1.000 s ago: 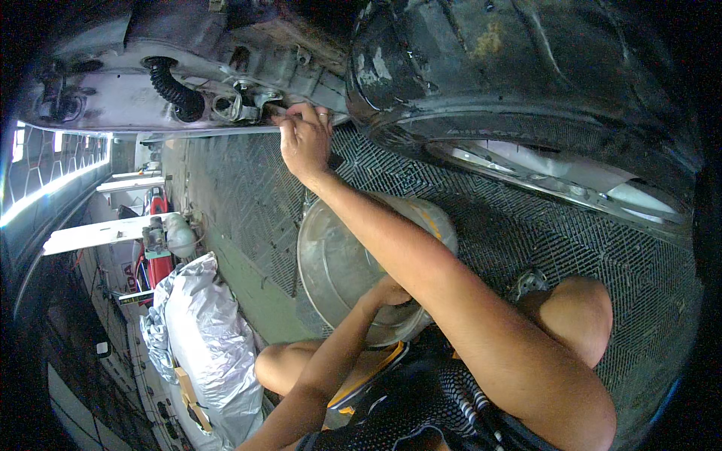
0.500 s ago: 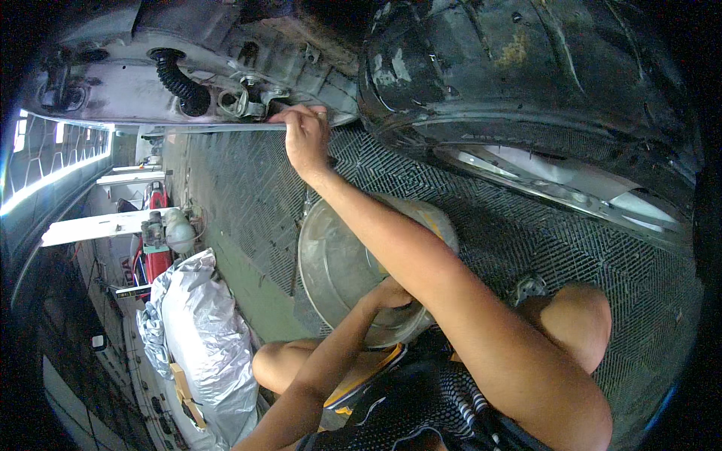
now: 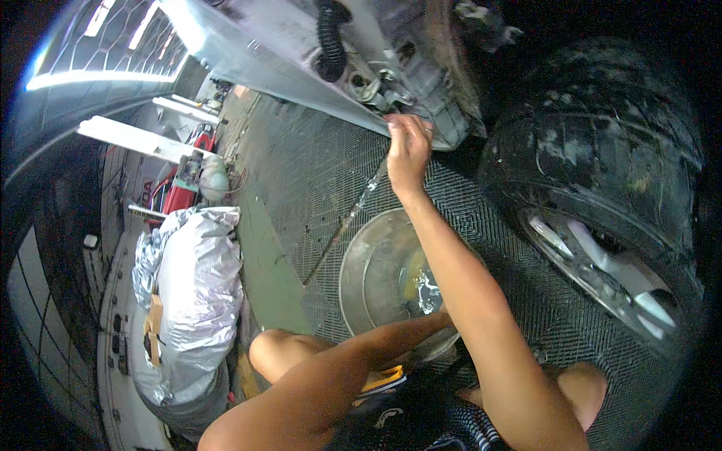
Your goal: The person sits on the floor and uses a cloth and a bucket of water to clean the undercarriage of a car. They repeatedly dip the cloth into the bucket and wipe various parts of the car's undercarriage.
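Note:
My right hand (image 3: 410,150) reaches up to the lower edge of a light grey car body panel (image 3: 301,83). Its fingers are bent and closed at that edge, their tips partly hidden. Below my right forearm stands a round metal basin (image 3: 368,263) with some shiny liquid (image 3: 427,289) at its bottom. My left forearm (image 3: 391,338) crosses toward the near side of this basin. The left hand itself is hidden behind my right forearm, so its fingers do not show.
A dark, dirty tyre (image 3: 594,150) with a silver wheel rim (image 3: 602,270) stands at the right. Above hangs a black ribbed hose (image 3: 331,41). Patterned dark matting (image 3: 301,173) covers the floor. Silver sheeting (image 3: 199,278) drapes something large at the left, near a white post (image 3: 128,139).
My view has shifted, so panel, tyre and basin appear turned and farther right. The right hand stays at the panel edge. The left hand, visible at the basin before, is now hidden.

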`<state>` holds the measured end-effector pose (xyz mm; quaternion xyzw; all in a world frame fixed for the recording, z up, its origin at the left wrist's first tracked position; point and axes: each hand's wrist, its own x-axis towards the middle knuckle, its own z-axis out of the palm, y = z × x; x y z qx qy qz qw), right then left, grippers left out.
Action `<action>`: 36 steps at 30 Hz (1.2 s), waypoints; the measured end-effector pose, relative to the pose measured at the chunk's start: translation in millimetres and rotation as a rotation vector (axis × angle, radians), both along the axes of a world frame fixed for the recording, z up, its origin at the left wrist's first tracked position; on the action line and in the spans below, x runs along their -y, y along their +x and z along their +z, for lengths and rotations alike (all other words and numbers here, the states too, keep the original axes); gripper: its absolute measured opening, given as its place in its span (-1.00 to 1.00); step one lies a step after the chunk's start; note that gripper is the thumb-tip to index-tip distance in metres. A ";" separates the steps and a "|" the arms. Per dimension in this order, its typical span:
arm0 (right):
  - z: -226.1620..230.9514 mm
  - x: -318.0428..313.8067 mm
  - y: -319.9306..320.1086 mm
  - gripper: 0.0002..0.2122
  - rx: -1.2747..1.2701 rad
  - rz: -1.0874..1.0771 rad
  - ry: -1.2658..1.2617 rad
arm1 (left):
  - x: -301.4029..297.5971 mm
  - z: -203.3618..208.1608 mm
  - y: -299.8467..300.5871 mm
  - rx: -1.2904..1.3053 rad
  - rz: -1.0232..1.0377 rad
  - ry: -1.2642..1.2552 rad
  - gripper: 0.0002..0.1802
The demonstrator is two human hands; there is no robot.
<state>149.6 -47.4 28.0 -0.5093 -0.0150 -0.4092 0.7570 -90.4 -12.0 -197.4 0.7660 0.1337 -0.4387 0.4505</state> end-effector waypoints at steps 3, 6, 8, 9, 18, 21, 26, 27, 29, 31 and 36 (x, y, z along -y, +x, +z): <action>2.7 2.0 0.1 -0.89 0.050 -0.057 0.020 | -8.6 34.6 -0.2 -0.219 0.318 -0.218 -0.42; 16.2 2.7 -10.5 -0.88 0.041 0.022 0.016 | -39.5 109.4 -13.1 -0.381 0.604 -0.442 -0.42; 20.5 1.2 -10.2 -0.86 0.025 0.079 0.053 | -57.9 171.3 -10.0 -0.334 0.645 -0.567 -0.41; 18.6 1.3 -5.0 -0.86 -0.004 0.167 0.152 | -63.6 198.9 -0.8 -0.241 0.574 -0.651 -0.50; -11.6 31.0 35.0 -0.73 -0.231 0.402 -0.120 | 46.6 435.4 183.9 1.410 -1.020 0.390 -0.75; 5.1 17.7 24.3 -0.74 -0.256 0.403 -0.205 | 68.5 448.4 240.1 1.436 -1.516 1.349 -0.88; 16.0 26.5 12.8 -0.69 -0.394 0.851 0.459 | 54.6 461.3 241.5 1.220 -1.827 1.508 -0.89; 18.4 26.8 6.2 -0.71 -0.451 0.816 0.288 | 47.8 458.5 241.3 1.200 -1.845 1.522 -0.89; 17.6 38.5 8.1 -0.73 -0.551 0.692 -0.072 | 54.3 453.1 245.6 1.224 -1.879 1.538 -0.89; 5.3 22.4 15.4 -0.77 -0.354 0.568 0.077 | 58.1 451.6 249.2 1.211 -1.915 1.558 -0.88; 2.2 29.8 0.6 -0.76 -0.452 0.563 -0.234 | 40.1 424.3 217.4 1.234 -1.862 1.486 -0.82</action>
